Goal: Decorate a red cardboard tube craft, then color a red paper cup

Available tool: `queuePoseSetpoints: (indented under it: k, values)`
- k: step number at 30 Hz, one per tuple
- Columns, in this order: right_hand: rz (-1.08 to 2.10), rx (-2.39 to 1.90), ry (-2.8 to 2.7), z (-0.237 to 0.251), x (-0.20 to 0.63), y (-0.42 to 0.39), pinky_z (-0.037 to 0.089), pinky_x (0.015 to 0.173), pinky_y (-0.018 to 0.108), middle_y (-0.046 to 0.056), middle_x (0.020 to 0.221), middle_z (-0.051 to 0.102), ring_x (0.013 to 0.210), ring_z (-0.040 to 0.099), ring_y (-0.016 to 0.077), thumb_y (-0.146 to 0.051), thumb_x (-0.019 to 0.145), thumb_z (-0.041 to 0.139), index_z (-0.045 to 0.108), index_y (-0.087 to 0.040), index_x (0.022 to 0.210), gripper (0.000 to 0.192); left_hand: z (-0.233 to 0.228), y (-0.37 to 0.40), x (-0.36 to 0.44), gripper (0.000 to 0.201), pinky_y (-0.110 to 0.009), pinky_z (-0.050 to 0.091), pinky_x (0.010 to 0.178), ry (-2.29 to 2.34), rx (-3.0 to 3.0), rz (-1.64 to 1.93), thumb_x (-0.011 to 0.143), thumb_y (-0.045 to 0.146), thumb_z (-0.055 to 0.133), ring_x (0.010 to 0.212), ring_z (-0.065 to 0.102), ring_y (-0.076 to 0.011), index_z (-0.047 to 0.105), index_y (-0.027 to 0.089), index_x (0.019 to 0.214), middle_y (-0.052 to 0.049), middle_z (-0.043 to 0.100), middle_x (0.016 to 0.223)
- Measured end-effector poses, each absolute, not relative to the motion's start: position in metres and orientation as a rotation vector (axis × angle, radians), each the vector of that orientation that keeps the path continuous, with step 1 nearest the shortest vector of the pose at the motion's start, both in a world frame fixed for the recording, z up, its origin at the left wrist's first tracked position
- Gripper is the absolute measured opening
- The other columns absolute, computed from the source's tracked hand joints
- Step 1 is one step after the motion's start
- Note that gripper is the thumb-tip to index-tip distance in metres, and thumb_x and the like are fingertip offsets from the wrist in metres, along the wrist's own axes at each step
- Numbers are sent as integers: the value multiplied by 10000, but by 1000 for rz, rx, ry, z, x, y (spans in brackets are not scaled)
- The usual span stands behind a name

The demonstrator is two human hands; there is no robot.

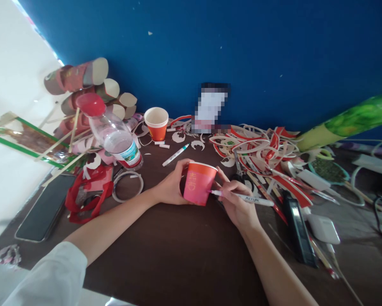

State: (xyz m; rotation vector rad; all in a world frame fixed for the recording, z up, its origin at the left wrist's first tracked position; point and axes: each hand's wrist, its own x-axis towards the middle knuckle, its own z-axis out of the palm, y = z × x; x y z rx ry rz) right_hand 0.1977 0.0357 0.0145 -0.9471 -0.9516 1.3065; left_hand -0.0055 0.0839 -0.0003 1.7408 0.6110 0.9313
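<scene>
My left hand point(173, 183) grips an orange-and-pink paper cup point(197, 187) from its left side, holding it tilted above the dark table. Yellowish characters show on the cup's side, and its white rim faces up. In my right hand point(238, 204) is a white acrylic paint marker point(248, 198), its pink tip at the right side of the cup. Behind the cup lies a second acrylic marker point(175, 155) with a teal tip. A stack of orange paper cups point(157, 124) stands farther back.
A plastic bottle with a red cap point(121, 142) and a phone point(44, 208) are on the left. Cut paper strips point(251, 142) heap up at the back right, beside scissors point(240, 170). A black tool point(297, 229) and white charger point(324, 228) lie right. Another phone point(211, 106) leans against the blue wall.
</scene>
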Motion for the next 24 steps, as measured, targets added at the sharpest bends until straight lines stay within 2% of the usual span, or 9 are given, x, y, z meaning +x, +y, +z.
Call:
queuePoseSetpoints:
  k: [3, 6, 14, 17, 21, 24]
  values:
    - [1300, -929, -928, 15, 198, 36, 510, 933, 482, 13, 480, 598, 1277, 531, 303, -344, 666, 800, 686, -281, 573, 160, -1, 84, -6, 1025, -533, 382, 1071, 605, 1739, 924, 551, 369, 877, 1286, 460, -356, 220, 254, 1329, -176, 417, 1360]
    - [1314, -956, -941, 14, 199, 37, 517, 907, 479, 17, 519, 618, 1231, 569, 312, -329, 669, 795, 687, -283, 583, 145, -2, 84, -6, 1041, -540, 377, 1074, 612, 1734, 913, 542, 372, 881, 1292, 456, -359, 216, 262, 1336, -172, 418, 1365]
    - [1292, -1002, -909, 13, 199, 37, 422, 1021, 469, -1, 506, 577, 1294, 511, 290, -365, 680, 789, 671, -273, 595, 172, 0, 83, -5, 1018, -555, 367, 1082, 614, 1738, 920, 550, 335, 874, 1304, 446, -368, 222, 248, 1326, -188, 411, 1361]
    - [1310, -984, -920, 15, 199, 37, 444, 997, 469, -1, 491, 561, 1288, 515, 295, -362, 659, 802, 666, -276, 570, 184, 1, 84, -6, 1012, -556, 364, 1083, 594, 1755, 922, 563, 336, 865, 1315, 434, -374, 217, 241, 1334, -197, 396, 1383]
    - [1355, -906, -813, 17, 201, 40, 457, 995, 466, -30, 488, 573, 1188, 604, 274, -392, 657, 797, 653, -299, 576, 189, 2, 84, -7, 1062, -571, 312, 1115, 595, 1832, 888, 582, 346, 855, 1385, 346, -374, 157, 256, 1377, -215, 317, 1454]
    - [1287, -927, -689, 13, 205, 46, 449, 1021, 452, -61, 512, 608, 1047, 686, 226, -567, 761, 665, 689, -348, 736, 222, 2, 83, -8, 1112, -586, 267, 1132, 625, 1862, 865, 578, 341, 859, 1436, 259, -367, 97, 272, 1386, -230, 257, 1491]
